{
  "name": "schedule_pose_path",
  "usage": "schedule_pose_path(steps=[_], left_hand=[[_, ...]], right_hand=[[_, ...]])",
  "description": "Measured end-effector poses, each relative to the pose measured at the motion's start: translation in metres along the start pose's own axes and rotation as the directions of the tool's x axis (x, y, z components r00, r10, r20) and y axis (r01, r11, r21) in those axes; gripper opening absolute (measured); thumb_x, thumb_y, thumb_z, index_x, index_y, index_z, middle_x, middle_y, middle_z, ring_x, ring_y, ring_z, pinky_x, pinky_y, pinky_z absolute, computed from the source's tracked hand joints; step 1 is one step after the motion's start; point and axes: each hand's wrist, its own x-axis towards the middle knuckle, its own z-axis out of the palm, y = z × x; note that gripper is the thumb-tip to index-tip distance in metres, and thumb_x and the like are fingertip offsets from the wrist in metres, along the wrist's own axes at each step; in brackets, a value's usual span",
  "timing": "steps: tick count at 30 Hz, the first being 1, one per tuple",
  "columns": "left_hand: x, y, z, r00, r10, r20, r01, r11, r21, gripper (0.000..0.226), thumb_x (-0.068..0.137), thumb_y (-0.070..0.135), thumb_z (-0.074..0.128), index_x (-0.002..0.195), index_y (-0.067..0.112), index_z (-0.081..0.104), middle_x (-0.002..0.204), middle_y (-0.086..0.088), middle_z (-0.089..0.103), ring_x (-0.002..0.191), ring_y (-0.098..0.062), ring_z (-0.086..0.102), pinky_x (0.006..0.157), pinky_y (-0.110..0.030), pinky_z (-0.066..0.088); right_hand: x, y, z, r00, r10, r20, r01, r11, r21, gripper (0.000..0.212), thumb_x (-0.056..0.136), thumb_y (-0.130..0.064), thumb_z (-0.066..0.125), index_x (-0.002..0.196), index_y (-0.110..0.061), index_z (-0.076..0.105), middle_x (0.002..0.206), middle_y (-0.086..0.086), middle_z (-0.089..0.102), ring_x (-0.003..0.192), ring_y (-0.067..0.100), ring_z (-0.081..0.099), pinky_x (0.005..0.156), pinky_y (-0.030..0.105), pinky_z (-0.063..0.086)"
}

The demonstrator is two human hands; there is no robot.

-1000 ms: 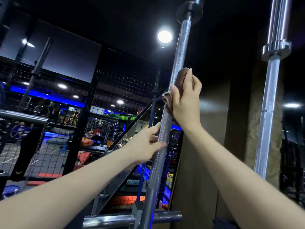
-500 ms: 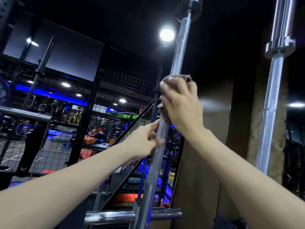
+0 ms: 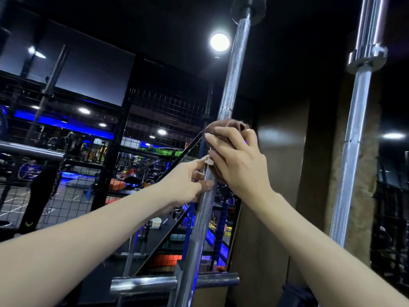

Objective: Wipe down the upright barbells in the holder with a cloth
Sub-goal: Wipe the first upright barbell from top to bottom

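A silver upright barbell (image 3: 232,78) with a knurled shaft runs from the bottom centre up to its collar at the top. My right hand (image 3: 239,160) grips a brown cloth (image 3: 228,126) wrapped round the shaft at mid height. Just below it, my left hand (image 3: 188,185) holds the same shaft, thumb across the front and fingers behind. A second upright barbell (image 3: 356,129) stands to the right, untouched, its sleeve collar high up.
A horizontal chrome bar (image 3: 143,282) crosses behind the barbell's lower part. A black wire-mesh rack (image 3: 159,111) and another chrome rail (image 3: 31,151) stand to the left. A brown wall panel (image 3: 281,173) lies between the two barbells.
My right hand has slid the cloth down the shaft and now sits right above my left hand. The left hand has kept its hold.
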Motion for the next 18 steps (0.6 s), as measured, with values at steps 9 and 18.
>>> schedule_pose_path(steps=[9, 18], left_hand=[[-0.003, 0.003, 0.002, 1.000, 0.022, 0.006, -0.022, 0.999, -0.048, 0.060, 0.091, 0.003, 0.059, 0.143, 0.025, 0.039, 0.100, -0.006, 0.058, 0.071, -0.001, 0.052, 0.055, -0.009, 0.047], [-0.003, 0.002, 0.001, 0.999, 0.032, -0.006, -0.033, 0.998, -0.060, 0.056, 0.092, 0.004, 0.057, 0.132, 0.041, 0.043, 0.090, -0.008, 0.053, 0.082, -0.019, 0.049, 0.071, -0.033, 0.046]], right_hand=[[-0.007, 0.001, -0.006, 0.893, 0.450, 0.011, -0.390, 0.763, 0.515, 0.030, 0.090, -0.014, 0.060, 0.120, -0.013, 0.066, 0.101, -0.004, 0.057, 0.094, -0.010, 0.053, 0.085, 0.005, 0.037], [0.005, -0.006, -0.012, 0.868, 0.493, 0.069, -0.464, 0.751, 0.470, 0.016, 0.088, -0.011, 0.062, 0.102, -0.013, 0.069, 0.099, 0.001, 0.063, 0.086, 0.000, 0.052, 0.079, 0.002, 0.034]])
